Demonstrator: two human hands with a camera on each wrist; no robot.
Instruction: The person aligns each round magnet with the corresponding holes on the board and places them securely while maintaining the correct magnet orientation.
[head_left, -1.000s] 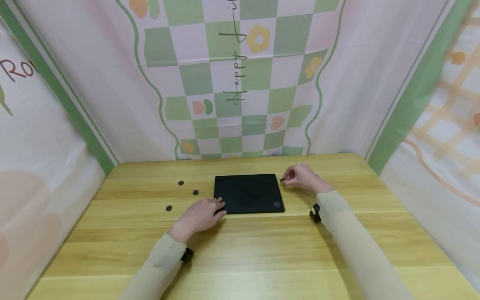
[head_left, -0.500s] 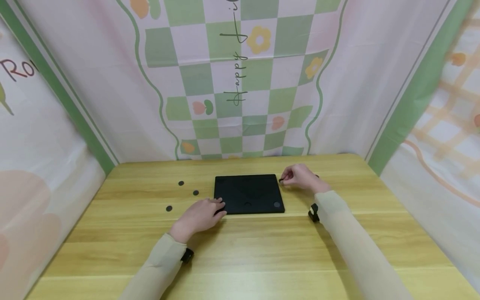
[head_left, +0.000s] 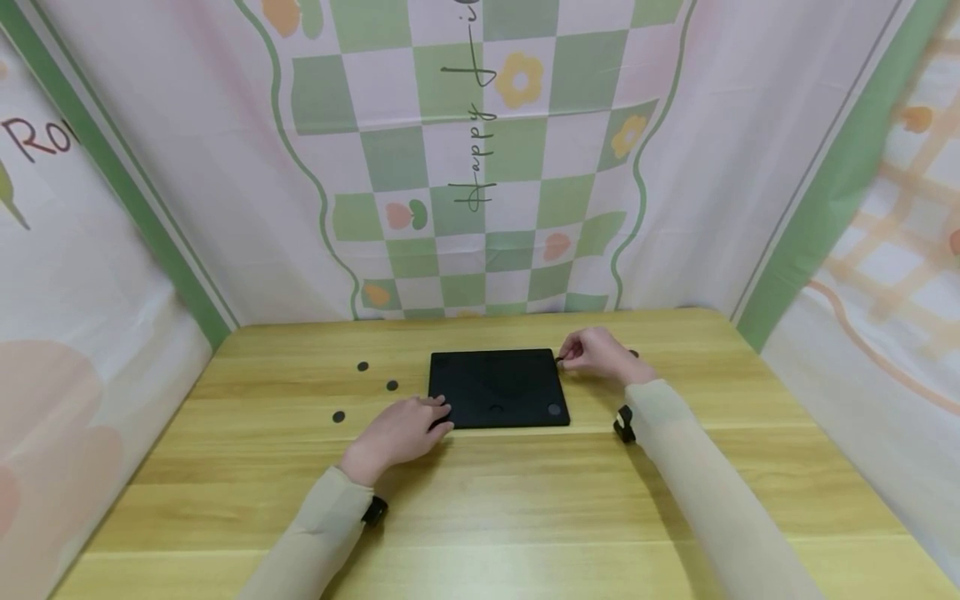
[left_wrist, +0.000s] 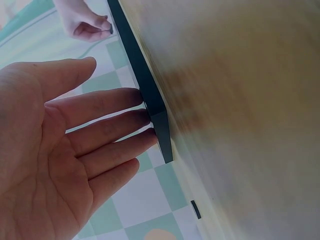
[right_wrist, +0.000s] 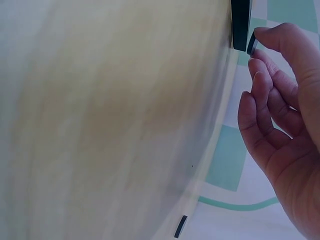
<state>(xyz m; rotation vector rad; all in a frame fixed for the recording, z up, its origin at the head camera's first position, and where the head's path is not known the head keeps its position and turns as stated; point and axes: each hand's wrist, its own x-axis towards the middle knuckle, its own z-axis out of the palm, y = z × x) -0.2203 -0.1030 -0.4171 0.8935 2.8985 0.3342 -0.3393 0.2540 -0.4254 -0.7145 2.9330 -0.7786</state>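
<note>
A black board is steadied, it seems, by the straight-fingered left hand; beside its edge, a dark disc is pinched by the right hand.

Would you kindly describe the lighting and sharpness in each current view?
Head: bright, with soft shadows and a pale sheen on the tabletop; the black board shows little detail. Left wrist: dimmer, tabletop smeared, left hand crisper. Right wrist: tabletop blurred and greyish near its edge, right hand clearer.
</note>
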